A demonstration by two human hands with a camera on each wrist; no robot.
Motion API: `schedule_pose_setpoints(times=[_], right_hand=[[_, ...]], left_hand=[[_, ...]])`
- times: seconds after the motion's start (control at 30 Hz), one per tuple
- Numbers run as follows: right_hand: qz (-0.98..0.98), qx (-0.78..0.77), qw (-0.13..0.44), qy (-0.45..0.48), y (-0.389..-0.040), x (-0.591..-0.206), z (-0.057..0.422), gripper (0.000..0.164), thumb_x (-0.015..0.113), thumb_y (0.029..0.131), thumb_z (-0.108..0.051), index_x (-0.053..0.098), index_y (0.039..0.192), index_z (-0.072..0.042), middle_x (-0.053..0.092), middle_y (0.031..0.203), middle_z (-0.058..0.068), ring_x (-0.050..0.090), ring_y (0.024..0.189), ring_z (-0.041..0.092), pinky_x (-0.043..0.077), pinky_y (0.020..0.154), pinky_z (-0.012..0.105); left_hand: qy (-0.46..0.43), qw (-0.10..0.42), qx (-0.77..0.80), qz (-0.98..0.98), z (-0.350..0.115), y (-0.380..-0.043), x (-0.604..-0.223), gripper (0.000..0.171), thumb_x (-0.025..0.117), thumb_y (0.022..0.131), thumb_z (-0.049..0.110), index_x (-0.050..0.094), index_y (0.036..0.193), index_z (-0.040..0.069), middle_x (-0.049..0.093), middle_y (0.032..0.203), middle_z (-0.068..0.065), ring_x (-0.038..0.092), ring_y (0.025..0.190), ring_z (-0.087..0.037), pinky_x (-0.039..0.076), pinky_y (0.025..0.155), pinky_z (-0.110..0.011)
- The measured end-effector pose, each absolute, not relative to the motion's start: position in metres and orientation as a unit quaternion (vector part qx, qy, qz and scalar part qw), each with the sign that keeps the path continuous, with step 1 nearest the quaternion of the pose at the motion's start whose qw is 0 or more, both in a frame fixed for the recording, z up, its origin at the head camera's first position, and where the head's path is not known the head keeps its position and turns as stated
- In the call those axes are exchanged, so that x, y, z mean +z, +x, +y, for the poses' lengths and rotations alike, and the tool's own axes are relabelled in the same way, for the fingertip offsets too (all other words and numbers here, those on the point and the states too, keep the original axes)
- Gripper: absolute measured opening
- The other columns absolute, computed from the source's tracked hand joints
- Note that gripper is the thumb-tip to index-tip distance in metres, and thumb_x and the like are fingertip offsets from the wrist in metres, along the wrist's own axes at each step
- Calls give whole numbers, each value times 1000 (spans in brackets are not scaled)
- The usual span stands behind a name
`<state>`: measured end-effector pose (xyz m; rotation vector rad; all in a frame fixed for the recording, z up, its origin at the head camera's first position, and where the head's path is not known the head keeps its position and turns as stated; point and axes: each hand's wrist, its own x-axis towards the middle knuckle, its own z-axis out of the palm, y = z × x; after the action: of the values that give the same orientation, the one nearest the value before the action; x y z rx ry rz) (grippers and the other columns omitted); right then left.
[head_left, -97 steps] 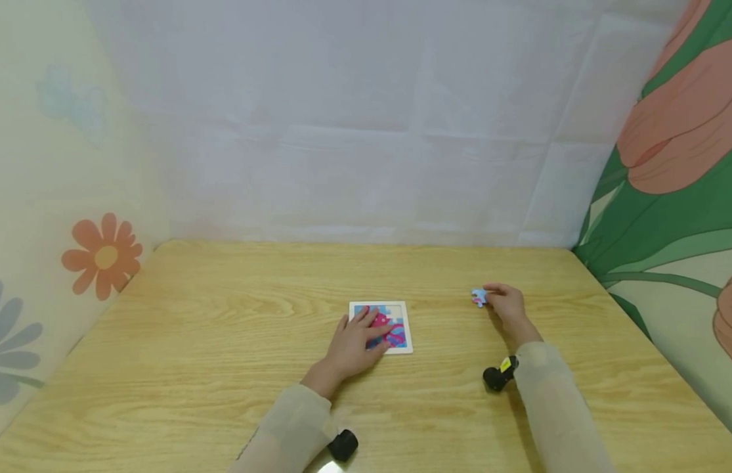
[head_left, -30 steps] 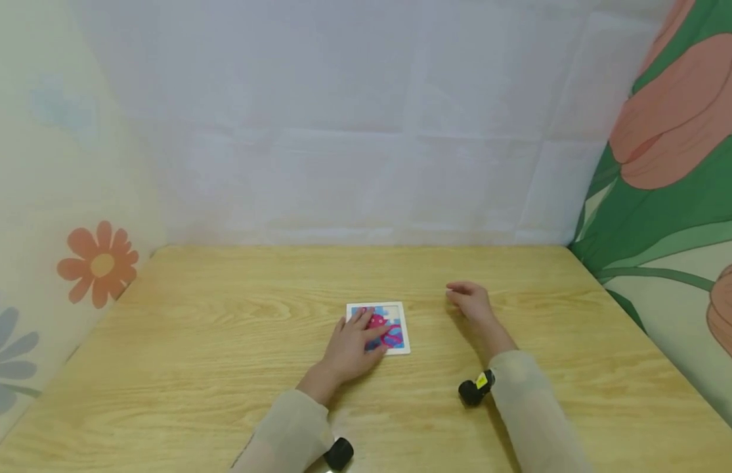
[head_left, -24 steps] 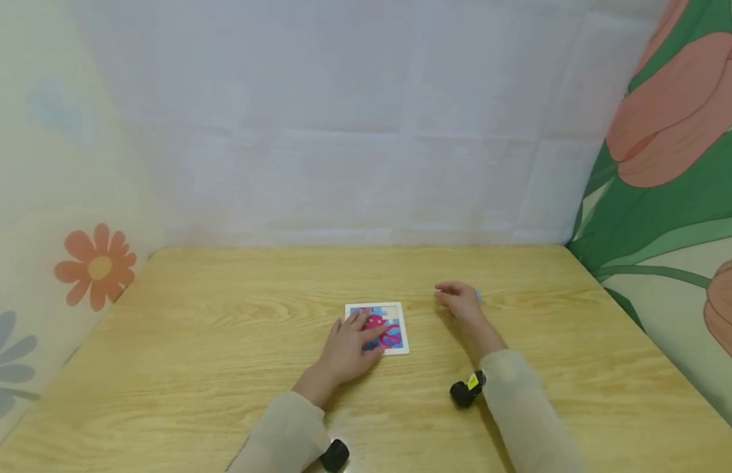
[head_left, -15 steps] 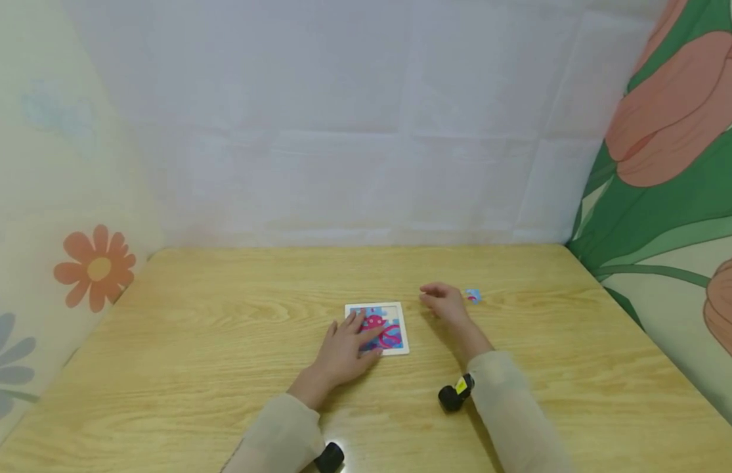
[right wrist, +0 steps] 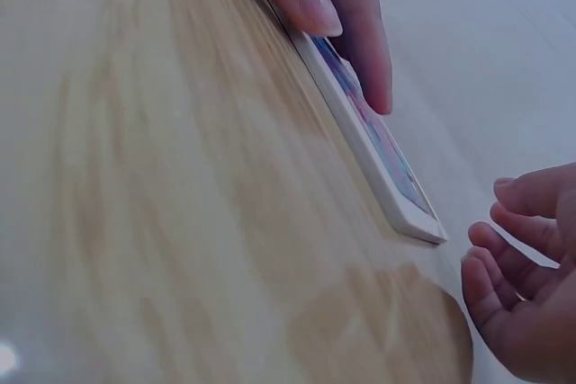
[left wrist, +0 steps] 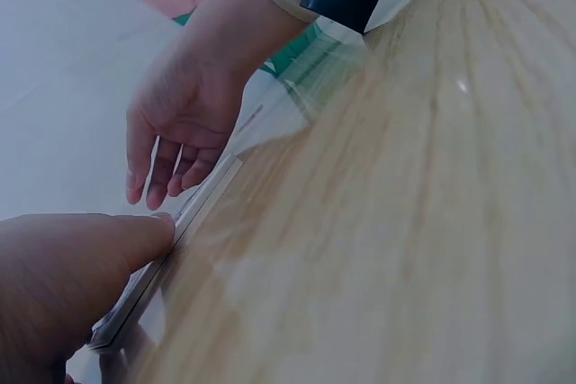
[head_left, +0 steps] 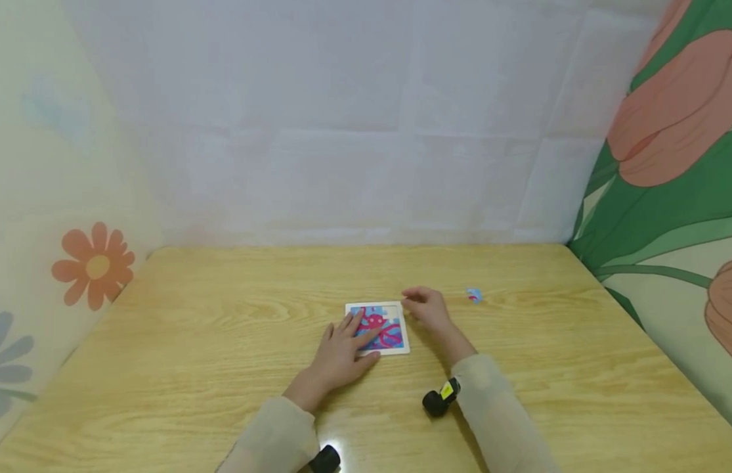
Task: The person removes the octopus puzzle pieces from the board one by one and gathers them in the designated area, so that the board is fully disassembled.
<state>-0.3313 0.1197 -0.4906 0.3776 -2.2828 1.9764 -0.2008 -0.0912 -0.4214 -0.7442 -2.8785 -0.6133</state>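
Observation:
A small square jigsaw puzzle (head_left: 392,334) in a white frame, with a pink octopus picture on blue, lies on the wooden table. Its upper right part shows a pale gap. My left hand (head_left: 337,353) rests spread over the puzzle's left side, hiding some of the picture; its thumb (left wrist: 135,238) lies along the near frame edge in the left wrist view. Just off the frame's upper right corner is my right hand (head_left: 427,309), fingers loosely curled. Nothing shows between those fingers in the right wrist view. A loose blue and pink puzzle piece (head_left: 474,295) lies farther right.
The wooden table (head_left: 212,309) runs back to a white cloth (head_left: 342,164). Flower-printed walls stand on the left (head_left: 23,184) and right (head_left: 667,223). Black wrist cameras sit by the right cuff (head_left: 439,398) and left cuff (head_left: 325,458).
My right hand has left the loose puzzle piece and moved left to the frame's corner; the piece stays on the table. My left hand has slid slightly left, uncovering more of the picture.

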Motion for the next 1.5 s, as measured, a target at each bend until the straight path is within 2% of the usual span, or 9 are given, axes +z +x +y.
schedule_pose_setpoints(times=[0.17, 0.27, 0.47, 0.7, 0.97, 1.5], right_hand=[[-793, 601, 51, 83, -283, -427, 96, 20, 63, 74, -1, 61, 91, 8, 60, 79, 16, 54, 64, 19, 46, 56, 28], [-813, 575, 46, 78, -273, -415, 89, 20, 63, 75, -1, 61, 92, 9, 61, 80, 14, 54, 69, 18, 45, 62, 25], [-833, 551, 23, 53, -269, -417, 81, 19, 63, 76, -6, 63, 93, 3, 61, 81, 7, 53, 74, 17, 44, 67, 27], [-847, 530, 26, 34, -265, -421, 78, 16, 64, 76, -10, 65, 90, -3, 59, 84, 5, 52, 77, 17, 43, 68, 30], [-875, 477, 56, 58, -262, -421, 81, 15, 65, 75, -13, 68, 87, -4, 53, 96, 9, 48, 80, 20, 40, 69, 33], [-902, 398, 124, 111, -261, -423, 79, 11, 69, 69, -9, 70, 79, -6, 55, 95, 11, 48, 87, 28, 39, 72, 36]], left_hand=[[-247, 50, -199, -947, -92, -201, -421, 47, 49, 84, 42, 47, 126, 22, 23, 138, -16, 16, 125, -33, 12, 94, -56], [-247, 47, -199, -947, -92, -201, -421, 47, 49, 84, 42, 46, 127, 22, 23, 138, -16, 15, 125, -33, 12, 94, -56], [-246, 50, -200, -947, -92, -199, -419, 46, 50, 84, 41, 47, 126, 21, 24, 137, -17, 16, 125, -34, 12, 94, -57], [-246, 57, -199, -947, -90, -197, -421, 45, 50, 84, 40, 50, 123, 19, 26, 136, -17, 19, 124, -34, 14, 93, -57], [-246, 56, -197, -948, -86, -197, -421, 45, 50, 84, 41, 50, 124, 20, 27, 136, -16, 19, 124, -34, 14, 93, -57], [-241, 71, -196, -948, -85, -199, -423, 43, 52, 83, 40, 53, 120, 19, 30, 134, -17, 23, 123, -34, 15, 92, -57]])
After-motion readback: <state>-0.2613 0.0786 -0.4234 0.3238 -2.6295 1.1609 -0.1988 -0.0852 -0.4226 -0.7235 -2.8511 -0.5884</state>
